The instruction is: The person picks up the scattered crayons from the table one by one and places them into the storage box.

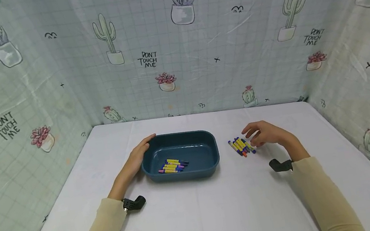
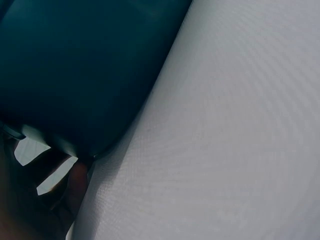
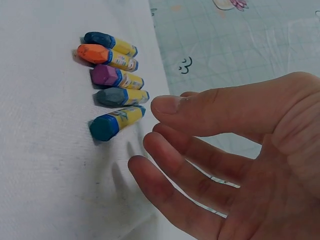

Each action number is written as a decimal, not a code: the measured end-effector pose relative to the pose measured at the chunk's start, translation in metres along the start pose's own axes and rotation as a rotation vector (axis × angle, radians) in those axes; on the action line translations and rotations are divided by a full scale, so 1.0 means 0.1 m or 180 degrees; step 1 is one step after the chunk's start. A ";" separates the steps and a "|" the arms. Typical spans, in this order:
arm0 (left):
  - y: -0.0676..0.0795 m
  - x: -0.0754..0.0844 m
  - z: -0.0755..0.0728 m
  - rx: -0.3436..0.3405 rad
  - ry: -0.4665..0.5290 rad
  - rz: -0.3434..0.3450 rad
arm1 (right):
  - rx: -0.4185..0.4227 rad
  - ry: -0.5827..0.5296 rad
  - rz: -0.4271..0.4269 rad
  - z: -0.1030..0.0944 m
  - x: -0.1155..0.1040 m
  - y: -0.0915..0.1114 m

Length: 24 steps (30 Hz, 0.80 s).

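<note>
A dark teal tray sits on the white table with several yellow-wrapped crayons inside, at its left front. My left hand rests at the tray's left end, its fingers reaching along the back left corner. In the left wrist view, dark fingers touch the tray wall. My right hand hovers just right of a loose row of crayons, fingers bent and apart, holding nothing. A teal-ended crayon lies nearest the fingertips; orange, purple and dark ones lie beyond it.
The white-covered table is enclosed at the back and sides by a patterned curtain with printed plants. A black wrist camera sticks out beside the left wrist, and another camera beside the right wrist.
</note>
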<state>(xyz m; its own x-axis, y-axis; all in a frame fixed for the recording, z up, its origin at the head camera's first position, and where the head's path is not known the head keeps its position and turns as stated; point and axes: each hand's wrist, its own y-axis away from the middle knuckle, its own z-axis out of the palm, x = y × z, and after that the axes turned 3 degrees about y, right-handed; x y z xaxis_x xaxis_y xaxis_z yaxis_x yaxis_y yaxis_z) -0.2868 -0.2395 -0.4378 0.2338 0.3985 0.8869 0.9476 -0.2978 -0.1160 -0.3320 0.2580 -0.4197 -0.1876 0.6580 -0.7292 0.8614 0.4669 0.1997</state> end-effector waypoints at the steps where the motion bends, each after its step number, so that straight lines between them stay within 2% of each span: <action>1: -0.02 -0.05 0.00 0.0006 0.0005 -0.0001 | -0.0008 -0.0003 -0.0005 0.01 0.00 0.00; 5: -0.09 -0.27 0.01 0.0052 0.0023 0.0016 | -0.0062 -0.0003 -0.0033 0.04 0.02 -0.01; 8: -0.11 -0.35 0.01 0.0096 0.0005 0.0048 | -0.0088 0.0011 -0.0026 0.06 0.02 -0.02; 16: -0.10 -0.37 0.03 0.0121 -0.0061 0.0093 | -0.0054 0.0138 -0.0013 0.08 0.04 -0.04; 24: -0.10 -0.34 0.03 0.0120 0.0001 0.0010 | -0.0046 0.0206 0.0055 0.07 0.03 -0.02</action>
<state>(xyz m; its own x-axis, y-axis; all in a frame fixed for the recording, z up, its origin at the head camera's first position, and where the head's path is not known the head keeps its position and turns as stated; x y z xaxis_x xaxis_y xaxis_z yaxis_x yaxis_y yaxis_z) -0.3039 -0.2473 -0.4683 0.2366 0.3975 0.8866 0.9544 -0.2661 -0.1354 -0.3316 0.2549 -0.4266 -0.2033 0.7026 -0.6819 0.8580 0.4634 0.2217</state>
